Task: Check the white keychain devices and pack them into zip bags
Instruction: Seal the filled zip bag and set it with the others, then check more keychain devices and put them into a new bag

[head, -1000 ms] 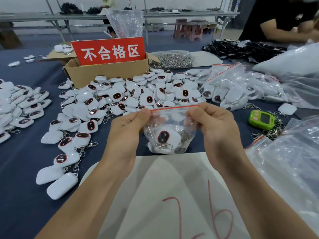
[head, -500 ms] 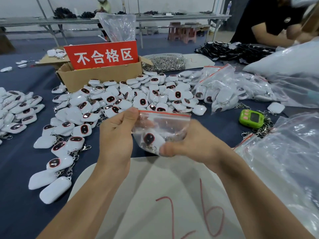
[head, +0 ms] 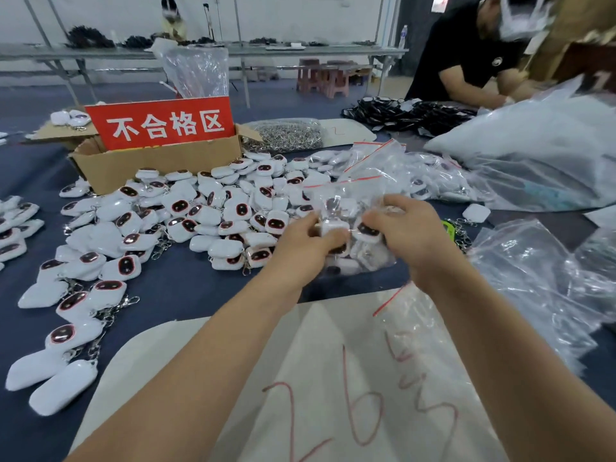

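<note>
Both hands are out over the middle of the table [head: 186,288]! The left hand [head: 305,243] pinches the zip bag [head: 341,208] with a white keychain device [head: 334,228] inside. The right hand [head: 411,233] curls its fingers on the same bag, tight against the heap of filled bags [head: 393,175]. Loose devices [head: 206,211] sprawl toward the left edge, in front of the cardboard box [head: 160,165].

Head-worn wide-angle view looks forward and down over the table [head: 186,295].
</note>
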Available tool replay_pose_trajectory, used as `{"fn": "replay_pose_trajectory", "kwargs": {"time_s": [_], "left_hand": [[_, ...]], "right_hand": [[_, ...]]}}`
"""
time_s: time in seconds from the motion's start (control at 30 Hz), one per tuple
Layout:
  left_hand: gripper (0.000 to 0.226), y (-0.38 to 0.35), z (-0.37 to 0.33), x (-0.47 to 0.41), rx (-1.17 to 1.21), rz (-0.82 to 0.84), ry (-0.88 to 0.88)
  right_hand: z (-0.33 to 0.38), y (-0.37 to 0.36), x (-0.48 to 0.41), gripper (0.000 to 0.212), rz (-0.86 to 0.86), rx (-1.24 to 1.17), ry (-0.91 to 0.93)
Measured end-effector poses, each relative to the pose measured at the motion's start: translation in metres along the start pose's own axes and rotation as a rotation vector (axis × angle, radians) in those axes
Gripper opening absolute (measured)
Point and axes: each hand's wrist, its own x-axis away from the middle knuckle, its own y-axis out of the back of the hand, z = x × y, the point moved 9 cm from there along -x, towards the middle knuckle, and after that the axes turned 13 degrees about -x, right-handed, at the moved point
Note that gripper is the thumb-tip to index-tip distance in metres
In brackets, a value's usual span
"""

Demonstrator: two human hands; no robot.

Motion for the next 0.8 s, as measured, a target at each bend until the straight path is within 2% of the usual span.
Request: {"fn": "replay_pose_trajectory", "kwargs": {"time_s": [0.03, 0.13, 0.2, 0.23, 0.3, 0.37, 0.4, 0.5, 0.57, 0.7, 0.8], "left_hand": [[0.010, -0.013, -0.002, -0.012, 0.067, -0.004, 0.022], [0.001, -0.044, -0.003, -0.038, 0.143, -0.065, 0.070], [0.016, -0.053, 0.000, -0.048, 0.061, -0.153, 0.087], [0.019, -0.052, 0.000, -0.049, -0.022, -0.198, 0.072], [0.027, -0.049, -0.002, -0.045, -0.136, -0.230, 0.016], [0.019, -0.043, -0.001, -0.035, -0.183, -0.223, -0.034], [0.024, -0.040, 0.000, -0.027, -0.214, -0.219, -0.051], [0.037, -0.032, -0.003, -0.004, -0.371, -0.220, -0.094], [0.029, -0.031, -0.014, 0.012, -0.450, -0.180, -0.155], [0.021, -0.030, -0.021, 0.046, -0.565, -0.040, -0.172], [0.019, -0.022, -0.010, 0.065, -0.607, 0.003, -0.129]], "right_hand": [[0.004, 0.009, -0.005, 0.043, -0.050, 0.043, 0.007], [0.017, 0.025, -0.008, 0.056, -0.091, 0.196, 0.037], [0.020, 0.038, 0.001, 0.063, -0.120, 0.318, 0.058], [0.022, 0.044, 0.008, 0.059, -0.113, 0.392, 0.086], [0.026, 0.051, 0.028, 0.045, -0.053, 0.580, 0.120], [0.028, 0.059, 0.050, 0.028, -0.009, 0.745, 0.132], [0.029, 0.062, 0.062, 0.026, 0.015, 0.830, 0.137], [0.014, 0.051, 0.096, 0.056, 0.207, 1.108, 0.075], [-0.001, 0.041, 0.108, 0.062, 0.296, 1.178, 0.031], [-0.011, 0.033, 0.099, 0.024, 0.224, 1.098, 0.067], [-0.022, 0.016, 0.092, 0.016, 0.281, 1.051, 0.048]]}}
